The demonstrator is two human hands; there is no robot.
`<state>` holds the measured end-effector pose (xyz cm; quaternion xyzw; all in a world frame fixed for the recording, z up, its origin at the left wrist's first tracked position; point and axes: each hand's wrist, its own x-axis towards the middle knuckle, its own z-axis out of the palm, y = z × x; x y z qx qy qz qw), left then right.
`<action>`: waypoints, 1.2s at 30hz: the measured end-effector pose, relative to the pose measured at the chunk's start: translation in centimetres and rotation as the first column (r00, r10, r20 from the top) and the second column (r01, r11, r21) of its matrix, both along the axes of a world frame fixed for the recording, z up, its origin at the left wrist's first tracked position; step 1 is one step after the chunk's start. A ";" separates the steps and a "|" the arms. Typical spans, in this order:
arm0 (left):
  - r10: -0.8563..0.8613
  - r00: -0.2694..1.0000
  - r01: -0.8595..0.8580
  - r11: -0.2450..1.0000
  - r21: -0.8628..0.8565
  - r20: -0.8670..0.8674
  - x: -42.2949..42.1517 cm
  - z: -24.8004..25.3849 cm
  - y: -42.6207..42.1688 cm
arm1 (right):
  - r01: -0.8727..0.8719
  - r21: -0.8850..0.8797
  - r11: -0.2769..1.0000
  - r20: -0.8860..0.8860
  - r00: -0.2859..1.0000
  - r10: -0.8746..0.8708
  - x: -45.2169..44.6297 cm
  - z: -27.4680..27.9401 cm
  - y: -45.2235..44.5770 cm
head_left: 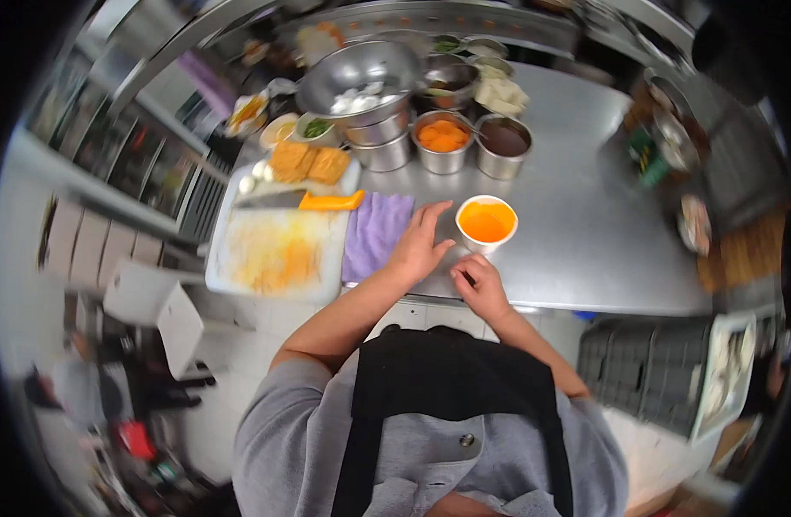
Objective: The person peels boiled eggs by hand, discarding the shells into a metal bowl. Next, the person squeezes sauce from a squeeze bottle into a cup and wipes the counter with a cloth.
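A white cup [487,222] with bright orange contents stands upright near the front edge of the steel table [576,224]. Just left of the cup is my left hand [421,244], empty, its fingers apart. My right hand [480,287] is below the cup with its fingers curled in; whether anything is inside them is too small to tell. A purple cloth [376,234] lies beside my left hand. Further left, a knife with an orange handle [331,201] rests on a stained white cutting board [279,250], below browned blocks [309,162] and small white round pieces.
Behind stand a large steel bowl [361,77] with white pieces, a steel pot with orange pieces [443,135] and a pot of dark liquid [503,142]. A grey crate [641,370] is at the lower right. Another person [89,388] is at the far left.
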<state>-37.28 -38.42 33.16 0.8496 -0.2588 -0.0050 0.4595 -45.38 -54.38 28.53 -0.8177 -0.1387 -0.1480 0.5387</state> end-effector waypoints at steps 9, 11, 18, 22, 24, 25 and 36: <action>0.323 0.870 -0.481 0.722 0.497 0.373 -3.3 -5.9 5.7 | -0.021 -0.344 0.939 0.126 0.990 0.069 -0.3 0.1 1.3; 0.271 0.934 -0.356 0.764 0.538 0.232 -2.6 -6.3 6.4 | -0.038 -0.527 0.849 0.112 0.987 0.114 -1.0 0.8 2.2; -0.015 0.944 -0.137 0.892 -0.431 -0.331 -5.7 -1.0 13.7 | 0.016 -0.376 0.927 0.162 0.986 0.048 -1.8 2.0 8.9; -0.063 0.886 -0.272 0.730 -0.627 -0.459 -15.5 -9.0 20.9 | -0.371 -0.534 0.760 -0.168 0.927 0.334 -7.0 -2.2 13.4; 0.242 0.788 -0.434 0.870 -0.233 -0.566 -22.7 -14.8 25.0 | -0.445 -0.749 0.491 -0.193 0.855 0.482 -10.0 -4.1 15.6; 0.400 0.746 -0.455 0.890 0.031 -0.533 -27.1 -21.1 26.4 | -0.507 -0.752 0.420 -0.270 0.819 0.506 -10.9 -5.4 16.6; 0.242 -0.074 -0.578 0.780 0.239 -0.968 -54.2 -33.4 20.1 | -0.660 -0.528 0.534 -0.588 0.738 0.330 -4.6 -19.1 24.0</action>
